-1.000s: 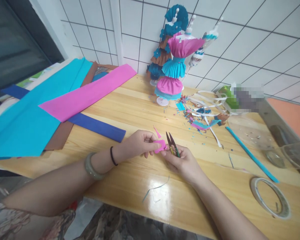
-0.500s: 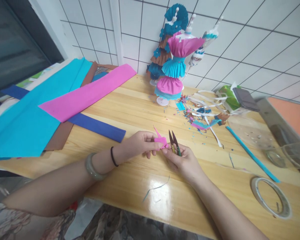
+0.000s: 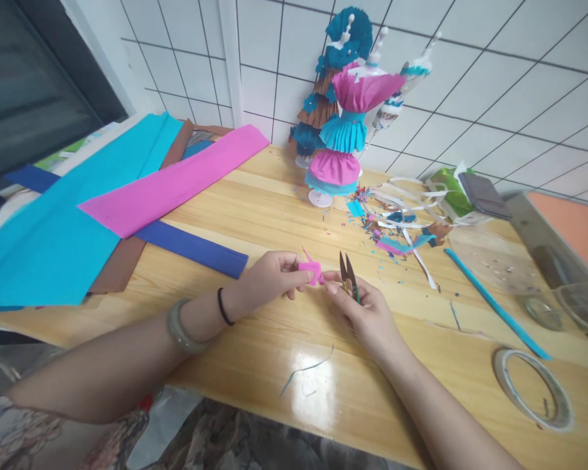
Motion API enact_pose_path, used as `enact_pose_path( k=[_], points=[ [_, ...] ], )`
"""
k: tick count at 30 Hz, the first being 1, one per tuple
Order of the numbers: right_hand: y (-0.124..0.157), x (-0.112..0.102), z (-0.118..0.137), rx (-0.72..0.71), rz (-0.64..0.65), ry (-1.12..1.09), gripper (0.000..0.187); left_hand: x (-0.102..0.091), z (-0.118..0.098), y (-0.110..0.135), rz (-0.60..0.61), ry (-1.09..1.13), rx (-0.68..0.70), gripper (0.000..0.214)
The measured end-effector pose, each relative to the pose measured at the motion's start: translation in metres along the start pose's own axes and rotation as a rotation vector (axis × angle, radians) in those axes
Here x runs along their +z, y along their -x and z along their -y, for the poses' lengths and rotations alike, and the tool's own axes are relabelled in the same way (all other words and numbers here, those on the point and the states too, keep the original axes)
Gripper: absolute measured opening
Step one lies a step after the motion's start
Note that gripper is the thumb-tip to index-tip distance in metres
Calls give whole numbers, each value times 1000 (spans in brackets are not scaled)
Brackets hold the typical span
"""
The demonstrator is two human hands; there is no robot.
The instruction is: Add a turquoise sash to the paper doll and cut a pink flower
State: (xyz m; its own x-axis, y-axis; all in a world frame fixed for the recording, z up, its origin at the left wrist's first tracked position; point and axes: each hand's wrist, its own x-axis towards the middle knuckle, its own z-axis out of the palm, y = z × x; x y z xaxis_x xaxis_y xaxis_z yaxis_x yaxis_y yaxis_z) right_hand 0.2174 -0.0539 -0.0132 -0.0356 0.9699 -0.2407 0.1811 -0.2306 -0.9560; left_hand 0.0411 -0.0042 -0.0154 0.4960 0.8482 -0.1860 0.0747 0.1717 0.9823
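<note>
Between thumb and fingers, my left hand pinches a small folded piece of pink crepe paper, with a thin pink strip sticking up from it. My right hand is closed around small scissors, whose dark blades point up and stand slightly apart. The thumb and forefinger of that hand reach to the right edge of the pink paper. Both hands are above the wooden table. A thin dark strand lies on the wood nearer to me.
Crepe paper sheets, including a pink strip, lie at left. Figures in paper skirts stand by the tiled wall. Paper scraps, a blue paper strip and a tape roll are at right, along with a tissue pack.
My right hand with the scissors has shifted slightly right, away from my left hand. My left hand and the pink paper have moved a little left and up.
</note>
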Motion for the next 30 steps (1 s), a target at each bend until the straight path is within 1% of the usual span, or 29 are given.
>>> enact_pose_path(
  k=[3, 7, 11, 14, 16, 18, 20, 22, 23, 26, 30],
  points=[
    [0, 1, -1, -14, 37, 0, 37, 2, 0, 1, 18, -84, 10, 18],
    [0, 0, -2, -20, 39, 29, 30, 2, -2, 2, 55, -76, 6, 17],
    [-2, -2, -2, -44, 0, 60, 33, 1, -2, 1, 64, -39, -22, 16],
    [-1, -4, 0, -58, -51, 101, 39, 1, -1, 1, 61, -13, -32, 16],
    [1, -4, 2, -71, -62, 114, 42, 1, -2, 0, 51, 2, -34, 17],
    [3, -5, 4, -83, -15, 113, 42, 1, -3, 0, 40, 15, -25, 18],
    [5, -6, 5, -79, 84, 104, 42, 0, -4, 1, 16, 28, -17, 18],
    [7, -5, 5, -66, 180, 83, 44, 0, -5, 1, -37, 27, -21, 17],
    [8, -5, 5, -60, 208, 70, 45, -1, -6, 1, -65, 22, -22, 17],
    [9, -4, 5, -41, 240, 52, 50, -2, -7, 1, -118, 10, -7, 16],
    [9, -2, 6, -4, 237, 59, 50, -2, -7, 0, -131, 47, 7, 17]
  ],
)
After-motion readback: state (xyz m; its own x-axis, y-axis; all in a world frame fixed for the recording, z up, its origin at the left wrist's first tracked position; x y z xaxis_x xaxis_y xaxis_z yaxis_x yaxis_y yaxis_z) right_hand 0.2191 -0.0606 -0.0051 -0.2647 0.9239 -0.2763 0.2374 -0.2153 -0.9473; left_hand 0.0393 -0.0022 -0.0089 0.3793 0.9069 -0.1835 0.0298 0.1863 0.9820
